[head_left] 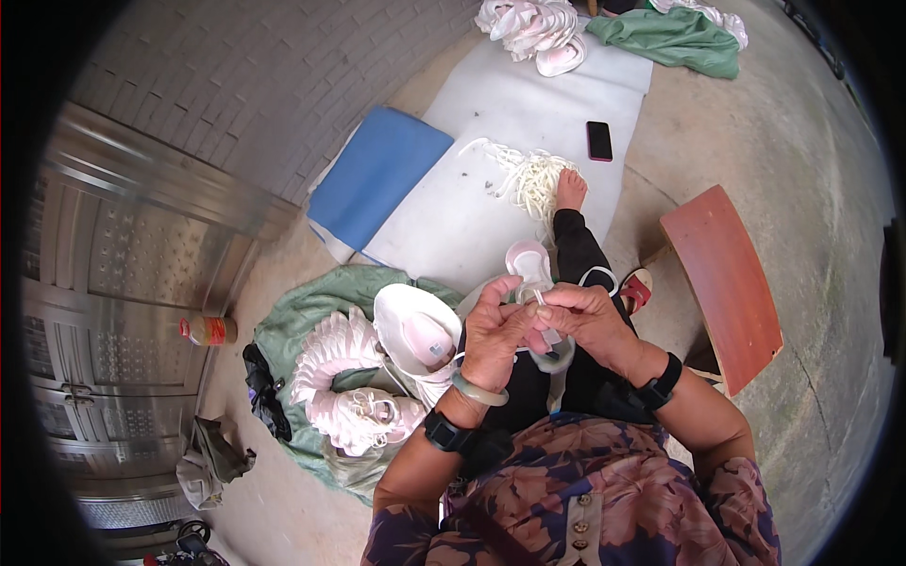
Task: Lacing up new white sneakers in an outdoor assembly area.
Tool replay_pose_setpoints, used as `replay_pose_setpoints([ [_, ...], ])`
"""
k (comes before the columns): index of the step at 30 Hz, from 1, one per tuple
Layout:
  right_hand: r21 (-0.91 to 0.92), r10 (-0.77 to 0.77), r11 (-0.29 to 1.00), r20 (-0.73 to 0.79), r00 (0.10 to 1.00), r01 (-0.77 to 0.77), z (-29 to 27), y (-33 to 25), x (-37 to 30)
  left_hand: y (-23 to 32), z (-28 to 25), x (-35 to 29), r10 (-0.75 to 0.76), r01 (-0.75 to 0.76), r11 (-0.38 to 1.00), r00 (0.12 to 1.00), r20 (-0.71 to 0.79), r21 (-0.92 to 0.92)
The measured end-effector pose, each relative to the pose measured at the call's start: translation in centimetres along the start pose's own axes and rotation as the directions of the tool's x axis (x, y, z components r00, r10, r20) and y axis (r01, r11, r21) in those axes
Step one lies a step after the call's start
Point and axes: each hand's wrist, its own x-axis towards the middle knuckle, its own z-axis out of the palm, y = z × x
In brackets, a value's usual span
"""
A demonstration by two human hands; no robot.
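Observation:
In front of my lap, both hands meet at a white shoe upper (pixel 528 259) with a pale pink lining. My left hand (pixel 495 325) grips its edge, thumb and fingers closed. Pinched in the fingertips of my right hand (pixel 590 321) is a thin white shoelace (pixel 600 271), which loops out beside the hand. The exact spot where lace and upper meet is partly hidden by my fingers. Left of my lap, a curved stack of white and pink shoe uppers (pixel 335 354) lies on a green sack (pixel 293 307), near a larger white piece (pixel 401 316).
Ahead, a heap of white laces (pixel 533 184) lies by my bare foot on a pale mat (pixel 453 226), with a phone (pixel 599 141) and a blue folded pad (pixel 382 179). More uppers (pixel 533 28) sit farther off. A wooden stool (pixel 727 283) stands right; a jar (pixel 208 330) left.

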Motion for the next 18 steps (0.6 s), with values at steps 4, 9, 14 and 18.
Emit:
replay_pose_setpoints([
  [4, -0.019, 0.048, 0.999, 0.029, 0.998, -0.047, 0.1, 0.0, 0.2, 0.0, -0.8, -0.1, -0.072, 0.072, 0.997, 0.997, 0.007, 0.004],
  [9, -0.001, 0.117, 0.993, 0.03, 0.993, -0.117, 0.3, 0.5, 0.1, -0.3, -1.8, -0.2, -0.175, 0.174, 0.984, 0.984, 0.03, 0.024],
  [14, 0.129, 0.162, 0.979, -0.019, 0.987, -0.159, 0.8, -0.3, -0.1, -0.8, -2.1, 0.3, 0.452, -0.472, 0.486, 0.856, 0.251, 0.735],
  [18, -0.044, 0.092, 0.995, -0.013, 0.996, -0.093, 0.8, -2.9, -1.4, -2.0, -0.9, 0.1, 0.004, -0.03, 0.998, 0.925, 0.379, 0.061],
])
